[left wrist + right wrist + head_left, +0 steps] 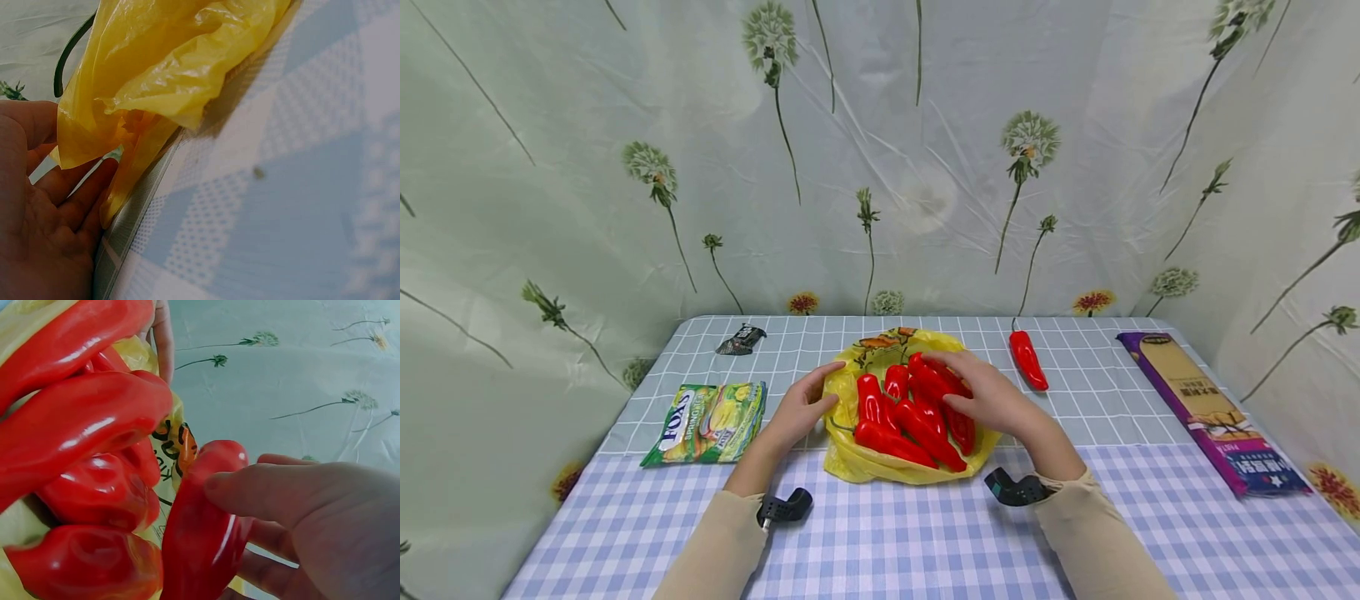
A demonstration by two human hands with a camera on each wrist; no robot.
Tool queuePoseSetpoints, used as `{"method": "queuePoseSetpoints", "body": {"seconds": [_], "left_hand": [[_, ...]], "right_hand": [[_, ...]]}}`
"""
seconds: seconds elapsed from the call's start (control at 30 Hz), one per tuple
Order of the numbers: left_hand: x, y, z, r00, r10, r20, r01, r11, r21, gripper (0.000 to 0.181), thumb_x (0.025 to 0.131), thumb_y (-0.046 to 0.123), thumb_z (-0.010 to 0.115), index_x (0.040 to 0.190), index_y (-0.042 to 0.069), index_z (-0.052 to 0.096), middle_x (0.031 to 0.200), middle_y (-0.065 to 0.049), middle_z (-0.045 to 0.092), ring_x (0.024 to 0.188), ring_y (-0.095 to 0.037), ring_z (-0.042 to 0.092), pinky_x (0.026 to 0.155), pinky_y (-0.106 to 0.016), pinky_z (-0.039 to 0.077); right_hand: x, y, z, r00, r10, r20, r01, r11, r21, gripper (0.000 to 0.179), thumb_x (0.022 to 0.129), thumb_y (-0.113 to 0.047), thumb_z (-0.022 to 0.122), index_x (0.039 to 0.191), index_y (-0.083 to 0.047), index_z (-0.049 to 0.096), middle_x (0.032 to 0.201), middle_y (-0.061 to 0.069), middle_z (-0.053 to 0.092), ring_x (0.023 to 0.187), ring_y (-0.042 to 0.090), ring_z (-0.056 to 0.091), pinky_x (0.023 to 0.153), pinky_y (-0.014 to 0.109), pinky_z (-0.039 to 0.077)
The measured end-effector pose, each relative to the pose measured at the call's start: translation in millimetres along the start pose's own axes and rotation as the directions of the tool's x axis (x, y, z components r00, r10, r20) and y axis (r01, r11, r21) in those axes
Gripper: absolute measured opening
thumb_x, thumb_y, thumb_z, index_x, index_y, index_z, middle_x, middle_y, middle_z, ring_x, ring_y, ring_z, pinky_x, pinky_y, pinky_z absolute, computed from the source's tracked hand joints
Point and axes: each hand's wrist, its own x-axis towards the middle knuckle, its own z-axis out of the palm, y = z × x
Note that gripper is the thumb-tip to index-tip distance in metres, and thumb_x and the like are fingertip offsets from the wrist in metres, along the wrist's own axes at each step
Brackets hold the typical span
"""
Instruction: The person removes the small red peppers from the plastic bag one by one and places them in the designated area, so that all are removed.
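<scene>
An open yellow plastic bag lies mid-table, with several glossy red chili peppers heaped in it. My right hand reaches over the bag's right side. In the right wrist view its thumb presses one side of a red chili pepper and its fingers curl behind the other. My left hand is at the bag's left edge, thumb and forefinger apart. Seen from the left wrist, the loose yellow plastic overlaps its relaxed fingers.
A green FOX'S candy packet lies left of the bag, a small black packet behind it. At the back right is a single red chili pepper. A long purple and tan pasta pack lies along the right edge.
</scene>
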Motion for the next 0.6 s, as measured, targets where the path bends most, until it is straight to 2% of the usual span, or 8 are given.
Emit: {"method": "queuePoseSetpoints", "body": {"seconds": [0.3, 0.6], "left_hand": [[1.2, 0.5, 0.9, 1.000, -0.007, -0.003, 0.007, 1.000, -0.011, 0.053, 0.099, 0.007, 0.054, 0.149, 0.020, 0.046, 0.157, -0.011, 0.043, 0.137, -0.033, 0.049, 0.115, -0.052, 0.039], [0.7, 1.9, 1.1, 1.000, -0.002, -0.001, 0.002, 1.000, -0.014, 0.053, 0.099, 0.006, 0.054, 0.149, 0.020, 0.046, 0.158, -0.012, 0.042, 0.138, -0.033, 0.048, 0.116, -0.052, 0.038]], "right_hand": [[-1.1, 4.9, -8.1, 0.993, 0.011, -0.119, -0.009, 1.000, 0.018, 0.066, 0.089, -0.009, 0.072, 0.148, -0.023, 0.045, 0.143, 0.014, 0.051, 0.127, 0.037, 0.054, 0.088, 0.049, 0.060], [-2.9, 9.7, -17.5, 0.973, 0.015, -0.232, -0.016, 1.000, 0.000, 0.062, 0.089, -0.008, 0.072, 0.144, -0.022, 0.049, 0.139, 0.016, 0.054, 0.120, 0.036, 0.057, 0.083, 0.048, 0.061]]}}
